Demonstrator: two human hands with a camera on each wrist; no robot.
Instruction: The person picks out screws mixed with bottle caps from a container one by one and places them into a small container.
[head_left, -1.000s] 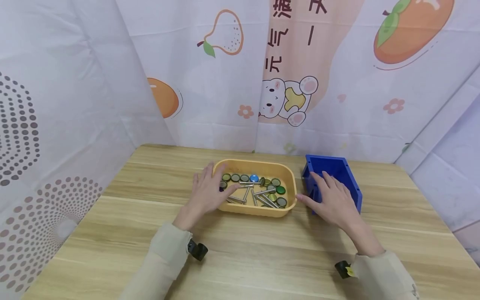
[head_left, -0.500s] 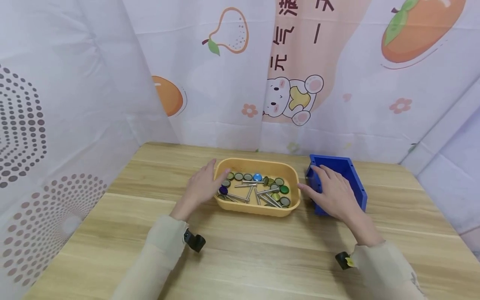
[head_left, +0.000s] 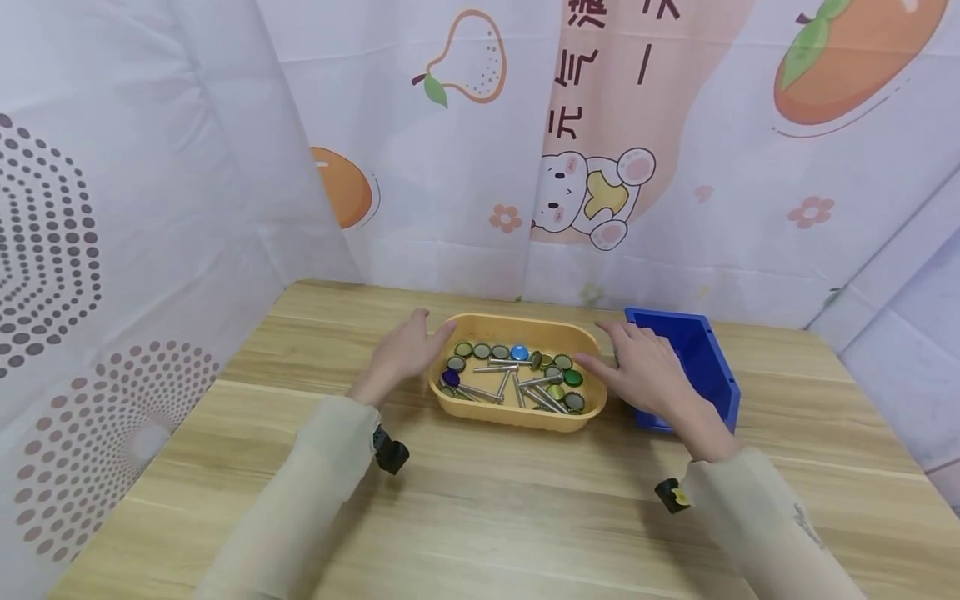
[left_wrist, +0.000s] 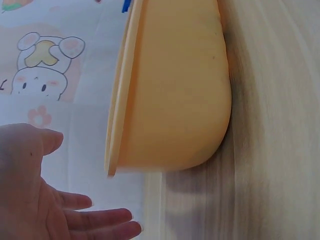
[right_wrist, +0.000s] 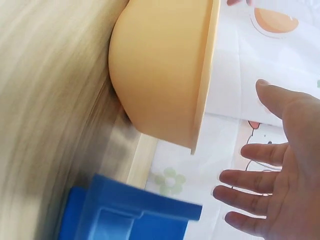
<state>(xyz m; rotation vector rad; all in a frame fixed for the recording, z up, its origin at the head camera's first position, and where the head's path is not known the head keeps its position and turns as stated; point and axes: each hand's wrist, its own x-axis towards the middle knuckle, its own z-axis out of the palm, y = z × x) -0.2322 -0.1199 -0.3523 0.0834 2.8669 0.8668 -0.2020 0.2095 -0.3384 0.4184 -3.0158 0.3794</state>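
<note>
A yellow-orange plastic tray (head_left: 517, 418) sits on the wooden table, holding bottle caps (head_left: 572, 377) and several silver bolts (head_left: 480, 393). At its left end is my left hand (head_left: 405, 350), fingers spread and thumb near the rim. My right hand (head_left: 641, 367) hovers between the tray's right end and a blue plastic bin (head_left: 722, 367), its thumb over the tray's rim in the head view. Both wrist views show straight, parted fingers with nothing held. In the right wrist view the blue bin (right_wrist: 140, 205) stands below the tray (right_wrist: 160, 65).
Behind the wooden table (head_left: 480, 517) hangs a white curtain (head_left: 420, 192) printed with fruit and a bear. Another curtain with dot patterns borders the left side. Each wrist carries a small black camera (head_left: 392, 454) on its sleeve.
My left hand has drawn back left from over the tray to its end. My right hand has shifted left, away from the blue bin toward the tray. The head view has turned slightly left.
</note>
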